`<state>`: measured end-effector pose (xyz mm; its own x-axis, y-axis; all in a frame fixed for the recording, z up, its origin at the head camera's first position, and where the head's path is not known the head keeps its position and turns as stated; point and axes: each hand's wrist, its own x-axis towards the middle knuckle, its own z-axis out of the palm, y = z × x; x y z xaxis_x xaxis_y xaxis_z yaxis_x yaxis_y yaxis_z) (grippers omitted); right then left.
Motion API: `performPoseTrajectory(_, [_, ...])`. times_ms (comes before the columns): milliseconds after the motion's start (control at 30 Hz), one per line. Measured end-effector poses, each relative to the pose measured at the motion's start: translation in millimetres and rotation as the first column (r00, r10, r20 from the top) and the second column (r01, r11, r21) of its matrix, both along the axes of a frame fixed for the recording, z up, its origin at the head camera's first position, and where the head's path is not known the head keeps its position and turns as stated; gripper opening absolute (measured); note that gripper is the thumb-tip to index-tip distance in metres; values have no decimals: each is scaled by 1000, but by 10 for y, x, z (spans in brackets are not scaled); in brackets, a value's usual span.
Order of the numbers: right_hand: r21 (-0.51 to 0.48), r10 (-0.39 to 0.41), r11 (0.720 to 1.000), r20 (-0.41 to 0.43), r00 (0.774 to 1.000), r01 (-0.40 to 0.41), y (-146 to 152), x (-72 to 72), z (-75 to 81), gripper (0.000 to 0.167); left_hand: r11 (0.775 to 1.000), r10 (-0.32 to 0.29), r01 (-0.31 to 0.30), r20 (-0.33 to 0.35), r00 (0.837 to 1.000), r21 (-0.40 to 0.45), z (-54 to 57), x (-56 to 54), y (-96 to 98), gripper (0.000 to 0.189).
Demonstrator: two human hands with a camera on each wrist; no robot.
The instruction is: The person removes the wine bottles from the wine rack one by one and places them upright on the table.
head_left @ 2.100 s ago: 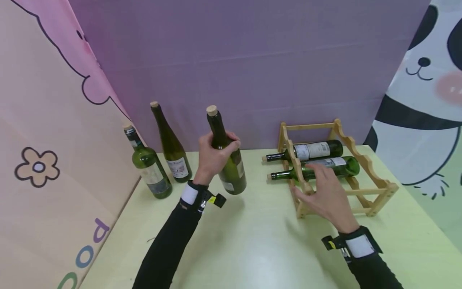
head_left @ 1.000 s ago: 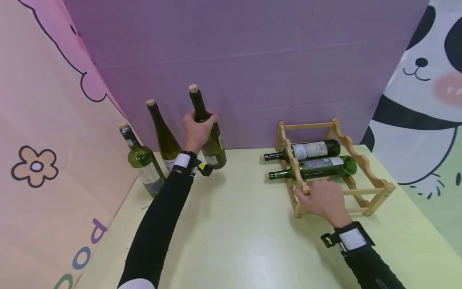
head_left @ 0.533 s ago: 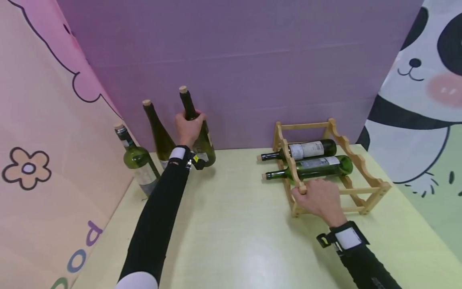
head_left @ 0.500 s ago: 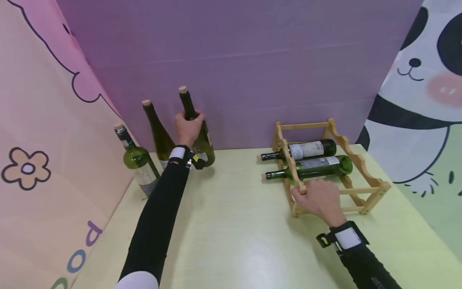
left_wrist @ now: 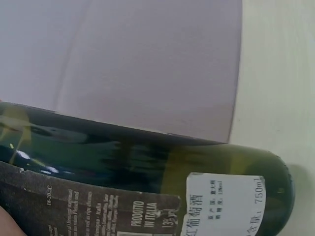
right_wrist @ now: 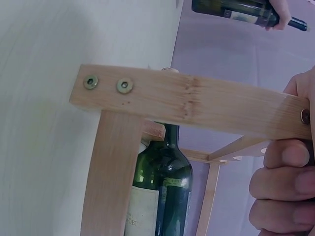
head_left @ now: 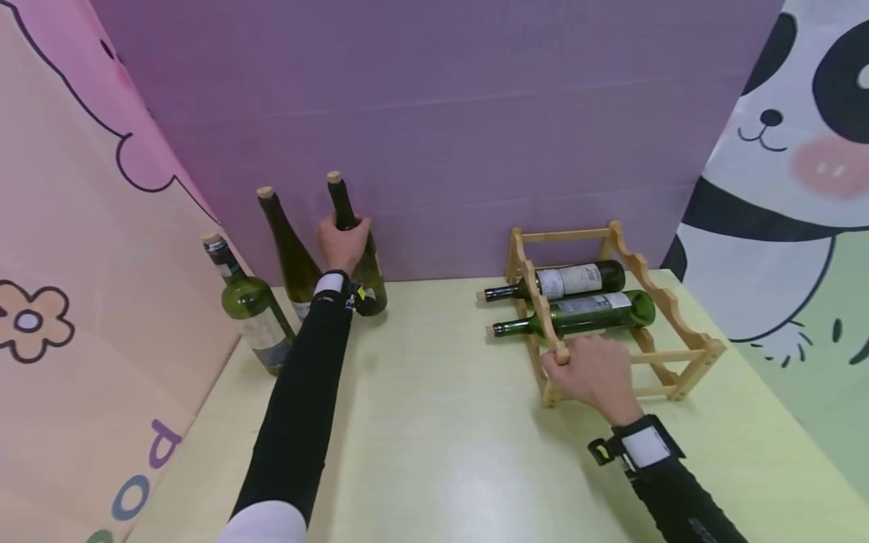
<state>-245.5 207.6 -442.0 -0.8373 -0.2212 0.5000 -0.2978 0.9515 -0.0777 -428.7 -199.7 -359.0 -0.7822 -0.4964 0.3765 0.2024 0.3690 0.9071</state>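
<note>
My left hand (head_left: 342,245) grips a dark green corked wine bottle (head_left: 370,283) around its shoulder, at the back of the table by the purple wall. Its base is close to the tabletop, and labels show on the bottle (left_wrist: 142,162) in the left wrist view. My right hand (head_left: 597,373) grips the wooden wine rack (head_left: 563,236) at its near top corner; curled fingers (right_wrist: 283,182) show below the end bar in the right wrist view. Two wine bottles lie in the rack, a dark one (head_left: 577,280) behind a brighter green one (head_left: 594,313), corks pointing left.
Left of the held bottle stand a tall slim wine bottle (head_left: 290,253) and a shorter green one (head_left: 251,298). The left forearm partly covers both. The pale table (head_left: 441,422) meets a purple wall (head_left: 434,136) behind and a pink patterned wall (head_left: 75,226) at left.
The left hand has carried its bottle left and back toward the two standing bottles, then lowered it. The right hand has come down from above the rack and taken hold of its corner.
</note>
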Motion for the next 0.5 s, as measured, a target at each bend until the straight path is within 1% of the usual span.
performPoseTrajectory(100, [-2,1,1000,-14,1000,-1,-5,-2,-6,51,1000,22,-22,-11,1000,3,-79,-5,-29,16])
performPoseTrajectory(200, [-2,2,1000,-15,1000,-2,-6,-6,-11,50,998,62,-62,-27,998,-14,-153,-21,-54,17])
performPoseTrajectory(300, [-3,2,1000,-22,1000,-2,-3,-8,-16,50,996,85,-86,-31,996,-35,-207,-41,-70,18])
performPoseTrajectory(500, [0,7,1000,-47,999,-7,7,-15,-31,50,994,93,-95,-31,995,-57,-260,-47,-67,17])
